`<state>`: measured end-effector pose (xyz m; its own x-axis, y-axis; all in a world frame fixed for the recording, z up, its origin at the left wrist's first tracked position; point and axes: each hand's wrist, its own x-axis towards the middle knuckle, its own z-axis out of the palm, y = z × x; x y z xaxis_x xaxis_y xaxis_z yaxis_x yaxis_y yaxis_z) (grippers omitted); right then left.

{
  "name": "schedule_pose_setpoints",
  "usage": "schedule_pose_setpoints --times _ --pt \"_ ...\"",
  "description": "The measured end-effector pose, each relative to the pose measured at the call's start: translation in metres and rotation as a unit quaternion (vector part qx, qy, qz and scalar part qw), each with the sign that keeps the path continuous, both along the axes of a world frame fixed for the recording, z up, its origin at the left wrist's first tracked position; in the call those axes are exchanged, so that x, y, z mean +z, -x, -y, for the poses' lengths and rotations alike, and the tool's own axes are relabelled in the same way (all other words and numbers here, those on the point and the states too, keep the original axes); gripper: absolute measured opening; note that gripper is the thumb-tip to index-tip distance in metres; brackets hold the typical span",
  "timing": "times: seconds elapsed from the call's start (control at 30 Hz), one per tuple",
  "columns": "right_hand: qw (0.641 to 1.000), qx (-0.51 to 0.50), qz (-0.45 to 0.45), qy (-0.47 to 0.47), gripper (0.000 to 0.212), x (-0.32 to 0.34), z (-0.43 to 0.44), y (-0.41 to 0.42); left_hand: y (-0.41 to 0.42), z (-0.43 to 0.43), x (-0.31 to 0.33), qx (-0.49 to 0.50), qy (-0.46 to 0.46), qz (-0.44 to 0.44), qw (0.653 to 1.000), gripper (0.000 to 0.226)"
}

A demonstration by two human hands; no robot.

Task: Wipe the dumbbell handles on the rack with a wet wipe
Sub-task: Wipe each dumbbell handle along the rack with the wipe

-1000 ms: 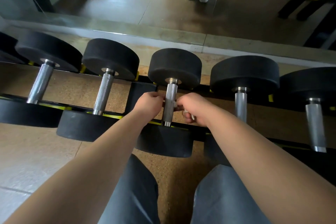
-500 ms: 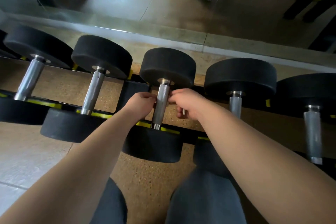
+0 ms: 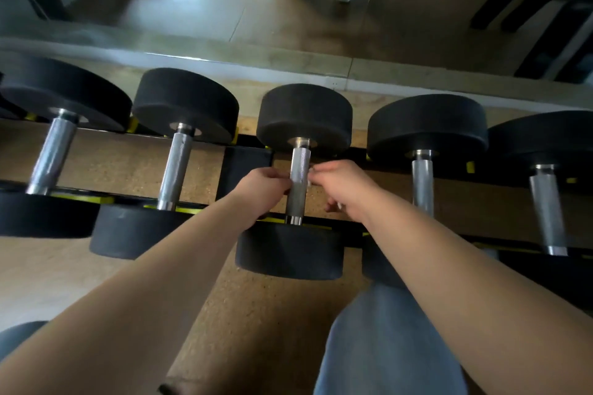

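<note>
Right hand (image 3: pixel 343 189) pinches a sliver of wipe (image 3: pixel 310 182) just right of the middle handle (image 3: pixel 298 176) on the rack (image 3: pixel 247 163). Left hand (image 3: pixel 263 189) curls at its left side, can't tell what it grips. With that little showing, the wipe could bunch, slip free, or miss the handle's far end.

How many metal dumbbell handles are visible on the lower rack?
5, left to right: far-left handle, second handle, middle handle between left hand and right hand, fourth handle, far-right handle. Others may sit outside the frame.
</note>
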<state>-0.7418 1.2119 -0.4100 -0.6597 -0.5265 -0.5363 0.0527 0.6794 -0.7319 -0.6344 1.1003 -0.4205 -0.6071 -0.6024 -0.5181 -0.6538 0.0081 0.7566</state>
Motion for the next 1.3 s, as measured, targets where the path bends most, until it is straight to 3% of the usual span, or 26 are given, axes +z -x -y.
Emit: schedule_pose_setpoints --times 0.17,0.23,0.37,0.5,0.67,0.9,1.0,1.17,1.3 --pt "0.987 0.092 -0.036 -0.124 0.018 0.004 -0.007 -0.012 0.000 0.002 -0.005 -0.009 -0.021 -0.024 0.999 0.028" --pt "0.992 0.042 -0.067 -0.098 0.021 0.001 -0.004 -0.020 -0.002 0.004 -0.008 -0.013 -0.033 -0.037 0.999 0.025" --pt "0.984 -0.133 -0.110 0.044 0.023 -0.006 0.007 -0.019 -0.004 0.009 -0.010 -0.035 -0.055 -0.046 0.997 0.016" --pt "0.978 -0.089 -0.187 0.031 0.017 -0.005 0.007 -0.023 -0.003 0.015 -0.017 -0.035 -0.086 -0.046 0.995 0.013" --pt "0.993 0.041 -0.098 -0.057 0.009 0.005 -0.013 -0.038 -0.005 0.025 -0.019 -0.074 -0.134 -0.028 0.988 0.021" --pt "0.965 -0.121 -0.228 0.043 0.009 -0.006 0.015 -0.037 0.013 0.041 -0.017 -0.140 -0.141 -0.013 0.980 0.023" --pt "0.972 -0.089 -0.216 0.001 0.009 -0.006 0.009 -0.038 0.023 0.049 -0.020 -0.169 -0.152 -0.035 0.973 0.028" --pt "0.975 0.048 -0.206 -0.062 0.010 0.003 -0.006 -0.046 0.029 0.055 -0.025 -0.172 -0.177 -0.011 0.969 0.029" --pt "0.963 -0.022 -0.268 -0.006 0.014 -0.004 0.013 -0.040 0.027 0.053 -0.027 -0.134 -0.214 -0.009 0.968 0.029"
